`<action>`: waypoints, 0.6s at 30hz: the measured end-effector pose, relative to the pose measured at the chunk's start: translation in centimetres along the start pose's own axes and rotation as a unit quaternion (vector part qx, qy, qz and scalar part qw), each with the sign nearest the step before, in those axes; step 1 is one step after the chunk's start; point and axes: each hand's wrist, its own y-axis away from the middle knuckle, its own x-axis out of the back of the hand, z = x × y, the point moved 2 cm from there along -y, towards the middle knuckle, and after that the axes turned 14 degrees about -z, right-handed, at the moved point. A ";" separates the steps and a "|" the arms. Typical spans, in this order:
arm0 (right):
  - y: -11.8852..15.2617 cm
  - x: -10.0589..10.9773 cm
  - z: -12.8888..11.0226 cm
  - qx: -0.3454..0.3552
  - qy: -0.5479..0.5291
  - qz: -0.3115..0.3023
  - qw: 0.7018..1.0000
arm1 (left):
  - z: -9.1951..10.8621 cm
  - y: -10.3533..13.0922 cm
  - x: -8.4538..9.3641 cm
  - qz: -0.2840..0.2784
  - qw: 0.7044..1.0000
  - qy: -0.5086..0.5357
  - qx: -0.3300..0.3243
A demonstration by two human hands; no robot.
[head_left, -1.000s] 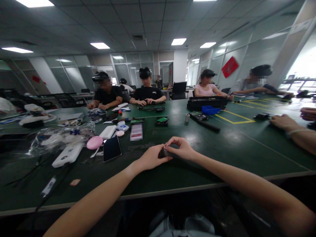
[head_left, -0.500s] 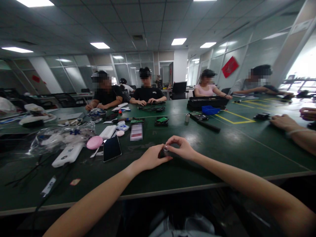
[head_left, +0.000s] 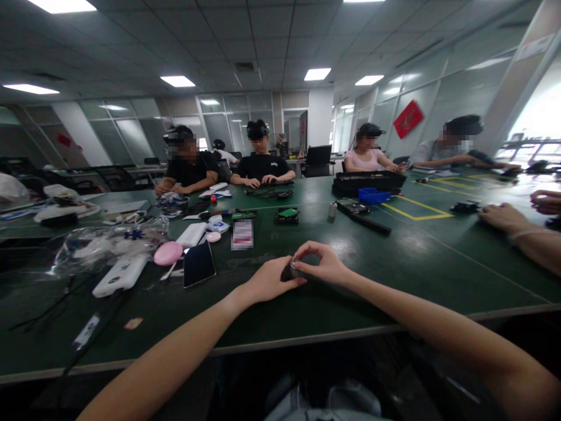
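Head: 2 hands point(head_left: 268, 281) point(head_left: 325, 264) around cylinder point(head_left: 295, 272)

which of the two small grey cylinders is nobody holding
The far cylinder, standing upright just left of the circuit-board device; the near cylinder is held between the left hand and right hand.

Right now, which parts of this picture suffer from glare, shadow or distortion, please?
Head view: the window at far right is washed out, and glare marks the green table; head view too: wide-angle distortion seemingly tilts the pillar, and the small metal object between left hand and right hand sits in shade, details unclear.
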 end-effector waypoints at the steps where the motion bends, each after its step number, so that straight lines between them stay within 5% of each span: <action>1: 0.0 0.1 0.0 -0.001 0.003 0.007 1.000 | 0.0 0.0 0.0 0.000 1.000 0.001 -0.002; 18: -0.1 0.2 -0.2 -0.007 -0.029 0.035 0.999 | -0.1 0.0 0.0 -0.002 1.000 0.000 0.005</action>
